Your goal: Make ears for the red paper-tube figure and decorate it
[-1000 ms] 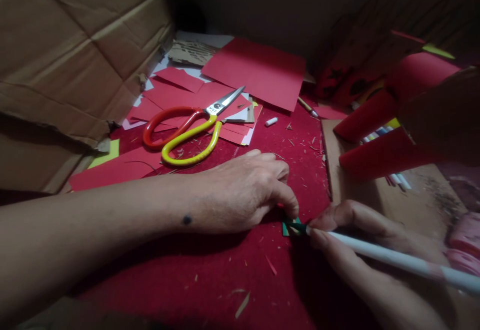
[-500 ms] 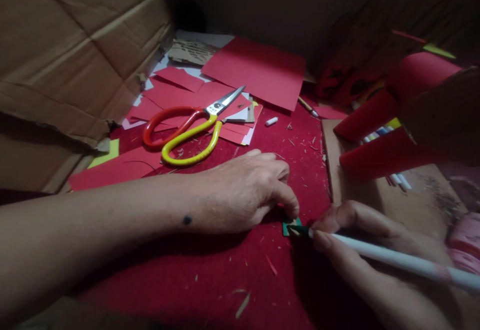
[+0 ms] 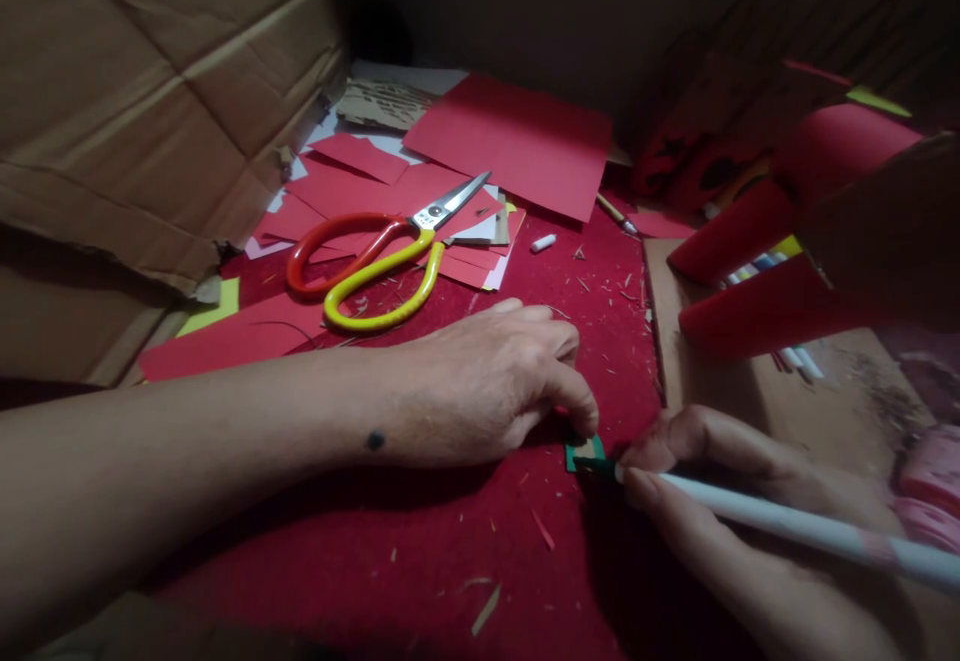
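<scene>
Folded cardboard (image 3: 150,121) rises at far left, with yellow paper (image 3: 214,307) and a red strip (image 3: 232,343) near its foot. Next, red paper scraps (image 3: 360,181) lie in a pile, and the scissors (image 3: 394,262), one handle red and the other yellow, rest partly on them. Below, the left hand (image 3: 510,386) rests on the red surface (image 3: 480,541), fingers curled, one fingertip against the card (image 3: 589,450); whether its grip is clamped on that, I cannot tell. Above it are a red sheet (image 3: 517,146) and a small white cap (image 3: 542,243). The card lies flat between the hands, green along its edges, tan in the middle, the pen's (image 3: 765,513) dark green tip at it. The right hand's (image 3: 750,566) grip is closed around the white pen, thumb against forefinger. Behind, red tubes (image 3: 750,316) and markers (image 3: 799,363) sit over a cardboard base (image 3: 735,381).
</scene>
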A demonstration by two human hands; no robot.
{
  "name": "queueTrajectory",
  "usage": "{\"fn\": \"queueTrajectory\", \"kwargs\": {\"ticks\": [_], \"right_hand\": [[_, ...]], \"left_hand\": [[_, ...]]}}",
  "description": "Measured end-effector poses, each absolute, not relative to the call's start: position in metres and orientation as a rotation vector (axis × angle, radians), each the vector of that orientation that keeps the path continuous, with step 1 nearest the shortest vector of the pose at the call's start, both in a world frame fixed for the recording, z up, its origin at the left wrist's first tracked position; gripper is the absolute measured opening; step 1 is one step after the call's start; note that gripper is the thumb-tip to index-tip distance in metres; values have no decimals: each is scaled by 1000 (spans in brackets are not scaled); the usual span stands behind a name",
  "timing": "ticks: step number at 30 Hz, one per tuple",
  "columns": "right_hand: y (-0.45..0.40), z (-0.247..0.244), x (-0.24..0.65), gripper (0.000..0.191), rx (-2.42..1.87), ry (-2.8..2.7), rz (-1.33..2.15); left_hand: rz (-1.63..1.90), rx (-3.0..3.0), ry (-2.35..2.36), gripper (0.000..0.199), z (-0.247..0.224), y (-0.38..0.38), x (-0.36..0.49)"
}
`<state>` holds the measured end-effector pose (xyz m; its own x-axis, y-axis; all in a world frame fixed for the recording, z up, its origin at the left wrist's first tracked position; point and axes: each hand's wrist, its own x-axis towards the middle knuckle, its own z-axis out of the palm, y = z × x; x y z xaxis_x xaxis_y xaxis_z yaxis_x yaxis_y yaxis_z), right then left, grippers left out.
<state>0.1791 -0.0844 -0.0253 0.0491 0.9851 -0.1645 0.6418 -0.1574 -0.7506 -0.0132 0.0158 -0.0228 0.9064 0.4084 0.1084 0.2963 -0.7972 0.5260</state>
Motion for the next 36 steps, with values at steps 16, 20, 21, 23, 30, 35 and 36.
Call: {"fn": "queueTrajectory", "kwargs": {"ticks": [16,20,21,23,30,35,36], "right_hand": [[-86,-12,169,20,-1913,-1365,1009],[-85,-9,165,19,-1860,-1306,1021],[-85,-10,165,19,-1854,-1302,1028],[-84,-11,165,18,-1850,-1307,1036],[-84,-12,167,21,-1872,-1393,981],[-85,-13,169,23,-1835,-1536,860],[-85,-13,169,23,-1834,-1543,848]], "left_hand": [[273,2567,516,24,-21,14,-14],[266,2593,529,23,-19,13,-14],[277,2604,524,24,-19,12,-14],[314,2614,491,25,-19,11,-15],[768,2266,846,23,-21,16,-17],[763,2129,1046,23,-21,24,-15],[746,2144,1024,23,-21,24,-15]]}}
